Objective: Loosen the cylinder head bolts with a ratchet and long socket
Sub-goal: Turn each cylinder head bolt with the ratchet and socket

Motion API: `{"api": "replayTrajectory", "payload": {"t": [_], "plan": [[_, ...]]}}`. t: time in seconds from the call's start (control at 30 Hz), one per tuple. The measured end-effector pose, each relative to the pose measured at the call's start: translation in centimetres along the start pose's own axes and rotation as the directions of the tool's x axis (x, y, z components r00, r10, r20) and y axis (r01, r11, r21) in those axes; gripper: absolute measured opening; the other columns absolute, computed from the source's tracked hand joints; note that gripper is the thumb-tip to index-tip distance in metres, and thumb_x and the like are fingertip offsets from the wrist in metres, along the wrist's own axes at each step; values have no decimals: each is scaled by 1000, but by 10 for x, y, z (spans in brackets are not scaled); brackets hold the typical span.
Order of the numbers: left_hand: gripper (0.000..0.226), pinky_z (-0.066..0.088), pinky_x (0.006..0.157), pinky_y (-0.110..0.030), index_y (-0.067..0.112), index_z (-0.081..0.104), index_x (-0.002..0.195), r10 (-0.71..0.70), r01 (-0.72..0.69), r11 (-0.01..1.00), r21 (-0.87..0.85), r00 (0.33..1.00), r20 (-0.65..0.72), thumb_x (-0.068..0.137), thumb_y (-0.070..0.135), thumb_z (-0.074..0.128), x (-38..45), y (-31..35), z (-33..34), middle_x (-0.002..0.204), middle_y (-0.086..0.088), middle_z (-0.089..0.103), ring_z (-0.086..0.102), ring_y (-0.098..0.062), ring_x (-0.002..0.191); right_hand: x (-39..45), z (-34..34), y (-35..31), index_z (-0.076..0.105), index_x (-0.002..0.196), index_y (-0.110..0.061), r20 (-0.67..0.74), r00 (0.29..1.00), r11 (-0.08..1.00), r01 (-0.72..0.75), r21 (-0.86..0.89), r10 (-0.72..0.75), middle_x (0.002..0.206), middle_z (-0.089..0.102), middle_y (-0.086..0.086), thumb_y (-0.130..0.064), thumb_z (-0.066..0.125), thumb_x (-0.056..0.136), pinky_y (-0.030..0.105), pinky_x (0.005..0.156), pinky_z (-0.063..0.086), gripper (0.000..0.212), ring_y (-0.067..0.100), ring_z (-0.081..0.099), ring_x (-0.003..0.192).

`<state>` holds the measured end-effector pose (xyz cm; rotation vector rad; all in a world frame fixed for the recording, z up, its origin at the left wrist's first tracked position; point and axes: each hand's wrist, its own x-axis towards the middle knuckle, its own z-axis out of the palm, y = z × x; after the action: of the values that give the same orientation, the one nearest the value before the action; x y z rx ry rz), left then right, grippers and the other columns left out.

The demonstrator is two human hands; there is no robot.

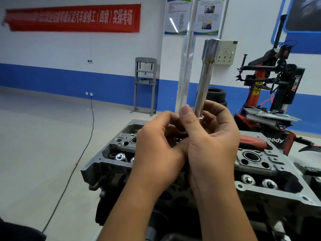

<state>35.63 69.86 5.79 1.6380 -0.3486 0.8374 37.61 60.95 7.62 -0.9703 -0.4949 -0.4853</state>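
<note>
Both forearms rise from the bottom edge and meet above the cylinder head. Right hand: fingers and thumb curled round the lower end of the long socket, which stands nearly upright above the grip with its wider end uppermost. Left hand: fingers curled in against the right hand, just below the socket's lower end; they appear to pinch a dark part there, most likely the ratchet head, but the hands hide it and this cannot be confirmed. A red-handled tool shows just beyond the right hand, over the head casting; whether it is the ratchet's handle cannot be told.

Step in hand, as judged: fitting the socket to the drive before any bolt is touched.

1. Hold the socket in line with the drive square; do not force it at an angle.
2. Press until it seats fully, then tug to check retention.
3. Set the ratchet direction to loosen before lowering the tool.
4. Lower the socket straight into a bolt well below the grip and feel for full engagement on the bolt.
5. Keep one hand over the ratchet head while pulling, so the long socket does not tilt and slip.

Valve springs lie exposed below and to the left of the grip; keep the tool off them.
</note>
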Motion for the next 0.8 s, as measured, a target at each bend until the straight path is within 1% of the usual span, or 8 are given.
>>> {"api": "replayTrajectory", "payload": {"t": [0.1, 0.2, 0.33, 0.47, 0.53, 0.63, 0.7, 0.8], "plan": [[19, 63, 70, -48, 20, 70, 93, 14, -13, 1000, 21, 1000, -24, 84, 10, 84, -1, 0, 0, 85, 2, 77, 74, -27, 78, 1, -1, 1, 68, 89, -20, -94, 993, 997, 62, -55, -67, 75, 72, 0, -9, 89, 77, 27, 64, 58, 27, 18, 71, 68], [20, 64, 72, -49, 28, 68, 105, -16, 18, 999, -35, 998, 60, 87, 25, 76, -1, 3, -1, 92, 4, 80, 76, -30, 82, 1, -3, 1, 70, 91, -19, -63, 997, 998, 49, -36, -51, 80, 75, 4, -9, 84, 83, 38, 68, 63, 20, 22, 75, 73], [22, 64, 66, -32, 28, 65, 116, -41, 58, 986, -154, 993, 114, 100, 13, 67, 1, 4, -4, 93, -2, 81, 78, -16, 80, 0, -2, 0, 70, 94, -19, 19, 1000, 1000, -24, 12, 24, 92, 79, 9, -13, 72, 94, 50, 87, 62, 6, 24, 77, 92], [20, 64, 71, -53, 30, 70, 111, -6, 11, 994, -107, 998, 55, 91, 23, 72, -1, 4, -1, 92, 1, 81, 76, -34, 82, -2, 1, -1, 70, 94, -17, -1, 997, 995, 74, -64, -74, 83, 76, -1, -17, 82, 86, 26, 66, 60, 15, 12, 74, 74], [21, 63, 69, -56, 34, 69, 105, -16, 17, 998, -67, 1000, 16, 86, 29, 75, -3, 4, 2, 91, 3, 80, 73, -40, 79, -2, 1, 0, 71, 94, -15, -28, 994, 992, 107, -74, -109, 82, 75, -2, -14, 79, 89, 22, 64, 58, 10, 10, 73, 72], [22, 66, 71, -42, 36, 70, 108, -17, 18, 999, -51, 1000, 22, 88, 29, 77, -1, 1, 2, 96, 7, 79, 77, -25, 82, -2, 0, 1, 71, 100, -19, -7, 999, 998, 50, -27, -51, 89, 78, 6, -16, 69, 97, 39, 70, 64, 5, 19, 77, 82], [22, 64, 81, -31, 29, 71, 115, -4, 14, 993, -118, 997, 83, 93, 22, 70, 2, 0, 0, 103, 7, 80, 77, -14, 96, -1, -1, 1, 68, 104, -21, 22, 1000, 1000, 13, 12, -13, 93, 79, 10, -17, 65, 100, 52, 79, 63, 7, 23, 78, 90], [20, 64, 84, -34, 22, 74, 114, 21, -10, 993, -120, 996, 91, 96, 16, 69, 3, 1, -2, 103, 6, 80, 77, -13, 98, -1, -1, 1, 68, 98, -16, 38, 998, 999, 52, -15, -51, 88, 78, 5, -25, 74, 92, 38, 72, 62, 12, 18, 77, 83]]}}
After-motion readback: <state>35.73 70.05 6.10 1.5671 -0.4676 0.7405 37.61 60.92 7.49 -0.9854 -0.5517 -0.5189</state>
